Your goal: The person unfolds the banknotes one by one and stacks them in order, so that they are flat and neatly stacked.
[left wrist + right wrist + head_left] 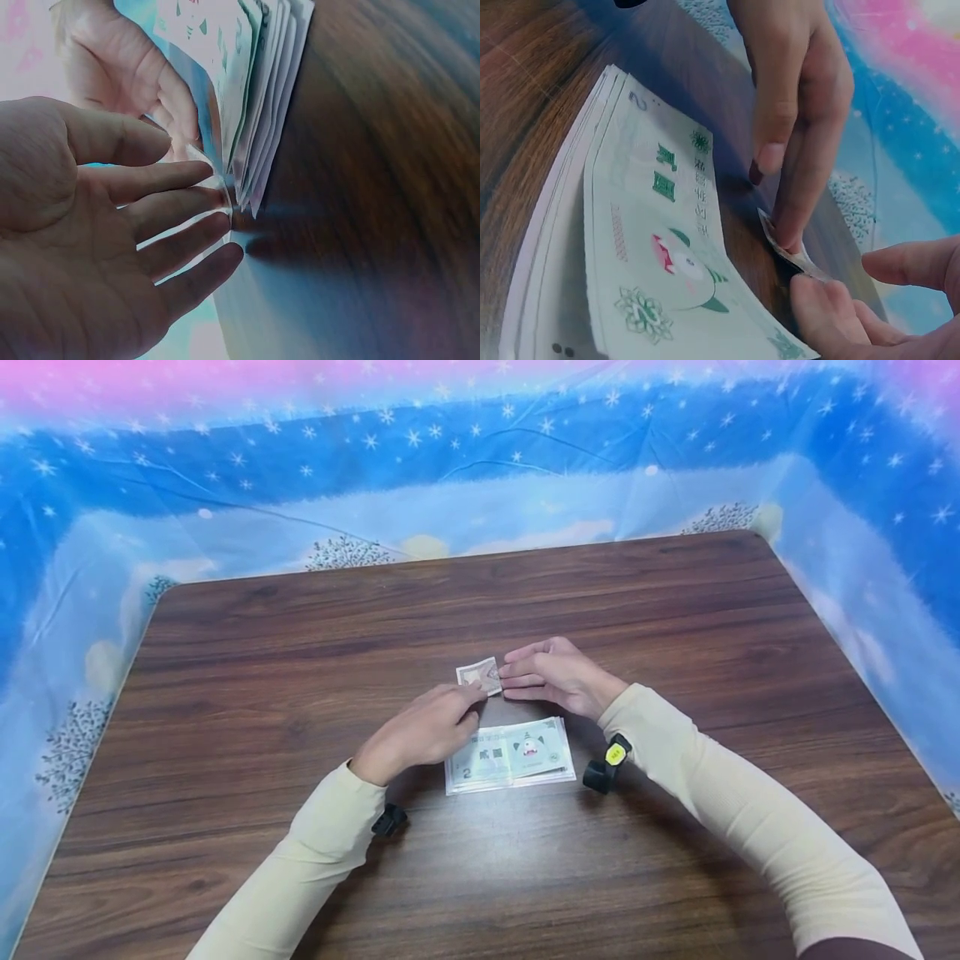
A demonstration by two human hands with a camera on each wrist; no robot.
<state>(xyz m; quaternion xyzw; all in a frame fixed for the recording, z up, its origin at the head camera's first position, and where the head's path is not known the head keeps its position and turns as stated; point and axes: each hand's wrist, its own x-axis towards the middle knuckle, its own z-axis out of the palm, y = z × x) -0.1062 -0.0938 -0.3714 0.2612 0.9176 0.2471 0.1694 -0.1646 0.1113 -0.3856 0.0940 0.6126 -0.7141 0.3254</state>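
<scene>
A small brownish play banknote (pixel 478 672), about half as wide as the pile and apparently folded, lies on the table. My left hand (pixel 423 727) reaches over it from the left, and its fingertips press on the note. On the opposite side, the fingertips of my right hand (pixel 558 675) touch the note's right edge, the fingers mostly straight. In the right wrist view the right thumb (pixel 911 262) stands apart from the note. Nearer to me lies a pile of play banknotes (pixel 510 756), a green-printed one on top; in the right wrist view its notes (pixel 660 225) look slightly curved and fanned.
The dark wooden table (pixel 300 652) runs out on all sides of the notes. A blue and pink snowflake-patterned cloth (pixel 465 452) hangs behind it and along the sides. Black wrist cameras (pixel 597 777) sit under both forearms, close to the tabletop.
</scene>
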